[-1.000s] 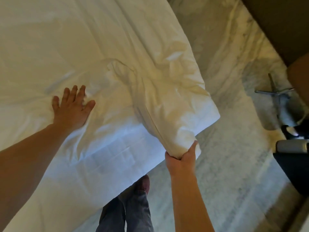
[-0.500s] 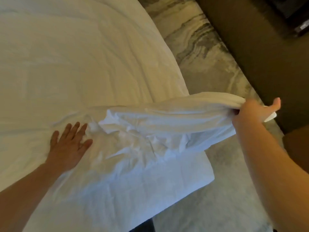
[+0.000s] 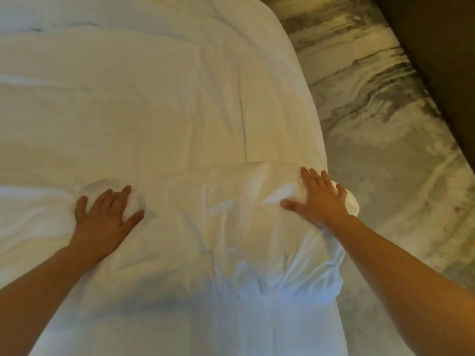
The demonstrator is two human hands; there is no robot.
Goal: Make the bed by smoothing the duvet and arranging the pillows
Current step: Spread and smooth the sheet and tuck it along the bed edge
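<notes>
Both hands are lying palm-down on the white duvet (image 3: 159,104), which is covering the bed and filling most of the view ahead of and beneath the fingers. The left hand (image 3: 106,220) is resting flat with its fingers (image 3: 113,199) spread and released, gripping nothing; the fabric is bunching into a soft raised fold just beyond the fingertips and is dimpling around the thumb. The right hand (image 3: 320,199) is also pressing down open, fingers (image 3: 312,179) splayed and slack on the cloth, holding nothing between them. It is sitting on a puffed corner of the duvet right at the bed's right edge, with the little finger reaching close to where the fabric is rounding over and dropping toward the floor. Between the two thumbs the cover is lying creased, with shallow wrinkles running toward the person's body, and below the right wrist the fabric is gathering into deeper crumples before hanging down the near end of the bed. Past the fingertips of both hands the duvet is stretching away fairly flat, showing a few long folds and a straight seam line starting just beyond the right index finger. To the outer side of the right hand, a marbled grey and cream floor (image 3: 380,140) is showing, and beyond it a dark brown surface (image 3: 442,47) is running along the top right corner. Both forearms are bare.
</notes>
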